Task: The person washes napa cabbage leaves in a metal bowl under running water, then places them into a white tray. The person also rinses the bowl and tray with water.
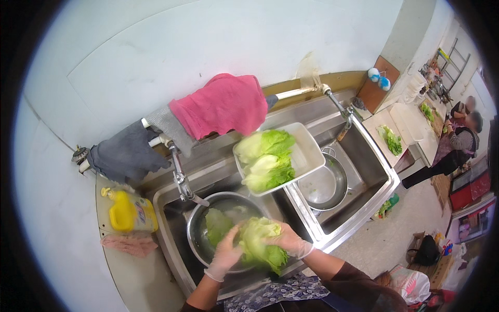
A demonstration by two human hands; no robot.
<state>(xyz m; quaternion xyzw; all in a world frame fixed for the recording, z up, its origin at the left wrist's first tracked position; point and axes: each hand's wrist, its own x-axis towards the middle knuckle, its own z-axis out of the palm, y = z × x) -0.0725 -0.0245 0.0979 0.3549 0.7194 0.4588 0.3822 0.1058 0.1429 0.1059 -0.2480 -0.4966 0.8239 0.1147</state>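
Both my hands wear thin clear gloves and hold one head of lettuce (259, 240) above the near right rim of a round metal basin (193, 243). My left hand (227, 247) grips its left side, and my right hand (290, 241) grips its right side. Water fills the basin, where a loose lettuce leaf (217, 225) lies. The basin stands in the left bay of a stainless steel double sink (163, 210). Across the divider and back edge rests a white plastic tub (310, 156) holding more lettuce (269, 171).
Left and right faucets (181, 183) (345, 113) reach over the bays. A metal pot (317, 187) sits in the right bay. Cloths (226, 105) hang over the pipe. A yellow pump bottle (130, 212) and pink rag (130, 245) lie left. Two people (464, 138) stand at a far-right counter.
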